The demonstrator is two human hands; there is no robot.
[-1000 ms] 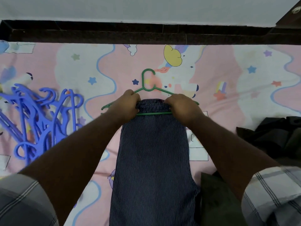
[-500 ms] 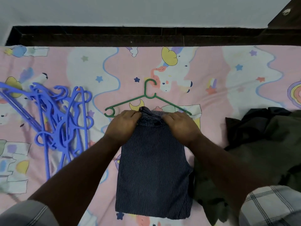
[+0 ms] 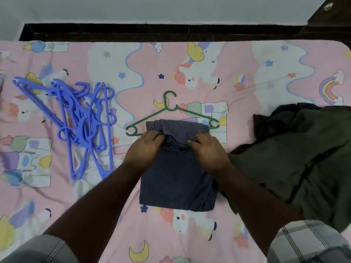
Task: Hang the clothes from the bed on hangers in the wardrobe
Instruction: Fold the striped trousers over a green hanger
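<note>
A green hanger [image 3: 152, 117] lies flat on the pink bed sheet [image 3: 247, 76], hook pointing away from me. Folded dark blue striped trousers [image 3: 176, 183] are threaded over its bottom bar, with a flap lying above the bar. My left hand [image 3: 145, 147] and my right hand [image 3: 206, 149] both pinch the bunched fabric edge just below the bar, on either side of the fold.
A heap of several blue hangers [image 3: 83, 122] lies to the left. A pile of dark olive and black clothes [image 3: 303, 154] lies at the right, touching the trousers' right edge. A dark wooden bed frame [image 3: 152, 32] runs along the far side under a white wall.
Both hands have pulled the trousers' end toward me through the hanger, so a striped flap now lies over the bar. The view has drawn back, and more of the bed shows.
</note>
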